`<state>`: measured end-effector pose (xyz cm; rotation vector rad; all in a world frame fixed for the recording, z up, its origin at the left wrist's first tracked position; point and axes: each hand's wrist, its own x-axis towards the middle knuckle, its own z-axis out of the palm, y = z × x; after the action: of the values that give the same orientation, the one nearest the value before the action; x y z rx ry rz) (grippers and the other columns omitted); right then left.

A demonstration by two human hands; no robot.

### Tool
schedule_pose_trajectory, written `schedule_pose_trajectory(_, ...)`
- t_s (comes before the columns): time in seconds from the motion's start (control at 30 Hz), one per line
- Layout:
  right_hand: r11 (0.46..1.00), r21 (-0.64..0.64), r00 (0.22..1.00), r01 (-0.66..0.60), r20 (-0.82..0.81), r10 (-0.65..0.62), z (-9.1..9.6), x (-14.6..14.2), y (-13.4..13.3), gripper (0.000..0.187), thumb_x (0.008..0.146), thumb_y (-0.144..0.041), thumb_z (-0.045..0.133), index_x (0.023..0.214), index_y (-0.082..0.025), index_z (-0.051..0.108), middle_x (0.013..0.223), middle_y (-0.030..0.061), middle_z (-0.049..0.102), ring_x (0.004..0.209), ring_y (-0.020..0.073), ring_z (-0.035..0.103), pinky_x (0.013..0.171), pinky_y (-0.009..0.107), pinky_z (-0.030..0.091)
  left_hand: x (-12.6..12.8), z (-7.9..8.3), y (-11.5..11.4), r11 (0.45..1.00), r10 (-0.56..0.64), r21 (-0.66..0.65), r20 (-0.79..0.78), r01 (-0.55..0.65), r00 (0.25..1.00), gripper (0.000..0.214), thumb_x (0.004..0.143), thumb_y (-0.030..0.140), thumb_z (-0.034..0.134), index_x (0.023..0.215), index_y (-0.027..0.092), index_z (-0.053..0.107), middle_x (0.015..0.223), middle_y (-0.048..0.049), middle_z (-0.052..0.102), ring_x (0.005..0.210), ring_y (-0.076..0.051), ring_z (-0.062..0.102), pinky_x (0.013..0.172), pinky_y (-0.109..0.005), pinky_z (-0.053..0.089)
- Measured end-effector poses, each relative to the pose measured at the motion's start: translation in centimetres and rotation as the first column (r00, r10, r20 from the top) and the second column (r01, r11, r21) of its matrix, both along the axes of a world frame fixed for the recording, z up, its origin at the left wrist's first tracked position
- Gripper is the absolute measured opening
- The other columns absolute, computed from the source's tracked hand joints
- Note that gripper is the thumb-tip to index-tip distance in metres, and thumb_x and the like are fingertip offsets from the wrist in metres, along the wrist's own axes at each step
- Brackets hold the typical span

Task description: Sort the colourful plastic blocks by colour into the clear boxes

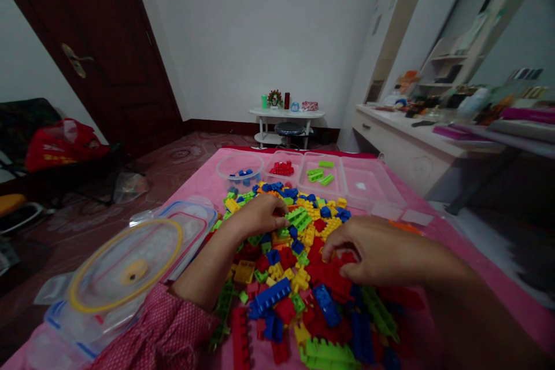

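A heap of plastic building blocks in red, blue, yellow and green is spread before me. My left hand (pixel 265 213) reaches into its far middle, fingers pinched at the left end of a light green building block (pixel 299 218). On the heap's right side, my right hand (pixel 362 247) hovers low with thumb and fingers curved and apart, over red blocks (pixel 332 277). No block shows clearly between them. Nearer to me lie a long blue block (pixel 269 298), another blue block (pixel 326 305) and a green block (pixel 327 354).
Behind the heap stand a round clear tub (pixel 240 166) with blue blocks, a clear box (pixel 299 157) with red blocks, one (pixel 344 189) with green blocks, and another clear box (pixel 377 182). Clear lids (pixel 125 266) lie left on the pink tablecloth (pixel 197 176).
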<state>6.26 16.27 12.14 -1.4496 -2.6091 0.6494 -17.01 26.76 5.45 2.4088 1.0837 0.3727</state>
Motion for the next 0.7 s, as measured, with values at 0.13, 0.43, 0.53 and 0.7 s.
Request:
schedule_pose_trajectory(0.13,1.0,0.009,0.999,-0.029,0.033,0.029,-1.3,-1.3,0.5,0.046,0.057,-0.013,0.06,0.098,-0.03,0.072,0.097,-0.0017,0.071,0.084,0.0166,0.062,0.069,0.023,0.041,0.0,0.0,0.0,1.0,-0.017,-0.002,-0.011,0.017,1.0,0.026,0.074,0.035,0.06,0.088,0.015,0.069,0.08,-0.0036,0.069,0.069,-0.015,0.059,0.06,-0.022,0.04)
schedule_pose_trajectory(0.43,0.992,0.098,0.997,0.078,-0.032,-0.075,-3.3,-2.5,2.1,0.03,0.06,-0.014,0.053,0.079,-0.027,0.072,0.069,-0.0038,0.067,0.06,0.0112,0.054,0.053,0.021,0.029,0.1,0.3,-0.2,0.999,-0.005,0.052,-0.033,0.007,0.999,0.024,0.074,0.034,0.059,0.085,0.015,0.068,0.077,-0.0031,0.067,0.067,-0.014,0.056,0.057,-0.022,0.035)
schedule_pose_trajectory(0.53,0.961,0.187,0.977,0.206,-0.1,-0.19,-3.8,-2.8,2.9,0.028,0.064,-0.015,0.053,0.082,-0.026,0.072,0.07,-0.0021,0.066,0.06,0.012,0.053,0.053,0.021,0.03,0.2,0.6,-0.4,0.998,-0.015,0.065,-0.042,0.018,0.999,0.018,0.074,0.029,0.057,0.079,0.015,0.066,0.071,-0.0016,0.064,0.064,-0.013,0.053,0.056,-0.022,0.033)
schedule_pose_trajectory(0.7,0.884,0.291,0.929,0.366,-0.164,-0.33,-4.4,-2.5,3.7,0.028,0.071,-0.018,0.051,0.089,-0.023,0.071,0.086,0.0019,0.069,0.069,0.0148,0.057,0.06,0.023,0.036,0.3,0.8,-0.6,0.999,-0.014,0.042,-0.05,0.016,0.999,0.019,0.075,0.033,0.057,0.078,0.015,0.065,0.068,-0.0002,0.062,0.06,-0.012,0.05,0.054,-0.022,0.03)
